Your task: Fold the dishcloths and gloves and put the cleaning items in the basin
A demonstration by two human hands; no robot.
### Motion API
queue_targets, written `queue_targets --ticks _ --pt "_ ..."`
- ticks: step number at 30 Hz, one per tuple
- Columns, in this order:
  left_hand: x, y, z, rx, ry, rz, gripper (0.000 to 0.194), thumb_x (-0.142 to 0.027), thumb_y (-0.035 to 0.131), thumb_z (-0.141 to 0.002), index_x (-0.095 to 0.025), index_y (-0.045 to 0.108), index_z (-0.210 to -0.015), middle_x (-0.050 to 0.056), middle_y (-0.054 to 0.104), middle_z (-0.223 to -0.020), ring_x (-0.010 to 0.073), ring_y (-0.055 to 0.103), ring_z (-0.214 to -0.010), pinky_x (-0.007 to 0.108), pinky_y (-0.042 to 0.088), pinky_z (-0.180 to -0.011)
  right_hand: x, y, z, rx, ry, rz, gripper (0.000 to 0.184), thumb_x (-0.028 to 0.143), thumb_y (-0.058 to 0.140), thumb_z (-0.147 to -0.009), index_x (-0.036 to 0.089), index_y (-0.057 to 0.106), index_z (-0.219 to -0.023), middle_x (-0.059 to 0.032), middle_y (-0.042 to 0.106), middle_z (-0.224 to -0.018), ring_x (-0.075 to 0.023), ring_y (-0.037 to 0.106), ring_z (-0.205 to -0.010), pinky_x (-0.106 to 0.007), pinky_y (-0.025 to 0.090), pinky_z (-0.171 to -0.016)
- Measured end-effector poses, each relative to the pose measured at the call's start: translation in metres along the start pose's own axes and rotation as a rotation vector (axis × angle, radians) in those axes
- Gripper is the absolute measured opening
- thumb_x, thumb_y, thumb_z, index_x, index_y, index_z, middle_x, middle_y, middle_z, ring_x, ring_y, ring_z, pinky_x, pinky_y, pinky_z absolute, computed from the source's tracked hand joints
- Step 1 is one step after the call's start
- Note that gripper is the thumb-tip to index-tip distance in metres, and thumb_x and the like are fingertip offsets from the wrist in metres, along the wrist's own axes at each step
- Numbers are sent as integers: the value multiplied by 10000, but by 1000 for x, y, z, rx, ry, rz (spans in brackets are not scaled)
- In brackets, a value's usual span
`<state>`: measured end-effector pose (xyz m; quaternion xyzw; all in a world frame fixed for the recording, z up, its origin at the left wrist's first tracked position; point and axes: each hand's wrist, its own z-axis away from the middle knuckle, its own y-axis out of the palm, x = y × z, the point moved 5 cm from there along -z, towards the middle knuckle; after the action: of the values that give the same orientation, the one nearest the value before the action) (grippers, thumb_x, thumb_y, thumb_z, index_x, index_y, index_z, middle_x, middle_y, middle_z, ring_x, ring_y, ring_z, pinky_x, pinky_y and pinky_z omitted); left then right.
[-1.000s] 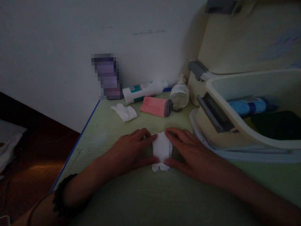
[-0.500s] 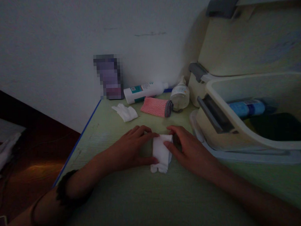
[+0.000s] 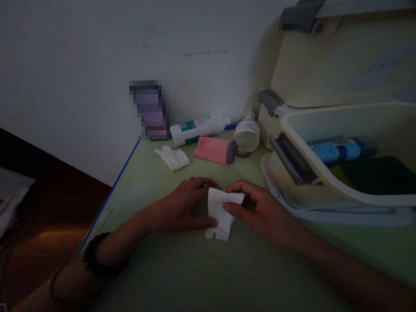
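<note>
A small folded white cloth (image 3: 219, 210) lies on the green tabletop, with rounded lobes along its near end. My right hand (image 3: 264, 211) pinches its upper right corner between thumb and fingers, and that corner is lifted a little. On the other side, my left hand (image 3: 182, 207) holds the cloth's left side, its thumb pressing near the bottom and its curled fingers at the far edge, partly hidden behind it. A second crumpled white cloth (image 3: 173, 158) sits further back on the left. Beside that is a pink mesh cloth (image 3: 213, 149) with a dark checked end.
A white and teal bottle (image 3: 196, 130) lies along the wall. Next to it is a clear pump bottle (image 3: 247, 135). On the right, an open cream bin (image 3: 332, 183) holds a blue bottle (image 3: 335, 150) and a dark green item (image 3: 382, 179). A blurred phone-like object (image 3: 153, 112) leans against the wall.
My right hand has raised the cloth's upper right corner and drawn it slightly right. The left hand stays nearly in place. The whole view has shifted slightly.
</note>
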<state>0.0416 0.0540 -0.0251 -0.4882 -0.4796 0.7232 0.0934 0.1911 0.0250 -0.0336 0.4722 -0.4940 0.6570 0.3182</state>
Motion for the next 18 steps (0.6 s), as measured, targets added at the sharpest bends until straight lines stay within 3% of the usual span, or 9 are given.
queue_targets --ticks 5,9,14,18 --pt "-9 -1 -1 120 5 192 261 -341 535 -853 -205 586 -1070 43 610 -1060 195 552 -981 327 402 -889 4 -9 1 -122 0 -175 125 280 626 -769 205 567 -849 39 585 -699 -111 549 -624 -222 412 -528" --pt "-5 4 -5 99 -85 289 285 -371 435 -899 -163 612 -980 50 629 -979 187 581 -874 292 443 -766 2 -14 1 -201 14 -214 175 320 668 -737 215 587 -852 32 635 -745 -127 586 -674 -241 429 -572" --pt "-4 7 -6 32 -102 553 265 -317 438 -906 -202 568 -1106 33 624 -1078 182 571 -955 302 428 -831 -4 -12 -1 -197 56 -337 229 329 657 -748 219 586 -936 10 668 -815 -146 619 -738 -273 468 -633" --pt "-1 13 -5 67 -202 830 291 -309 426 -906 -202 557 -1143 35 651 -994 165 597 -851 292 453 -759 -6 -9 -2 -194 52 -409 271 338 648 -757 230 596 -1000 4 681 -852 -144 626 -748 -284 483 -658"
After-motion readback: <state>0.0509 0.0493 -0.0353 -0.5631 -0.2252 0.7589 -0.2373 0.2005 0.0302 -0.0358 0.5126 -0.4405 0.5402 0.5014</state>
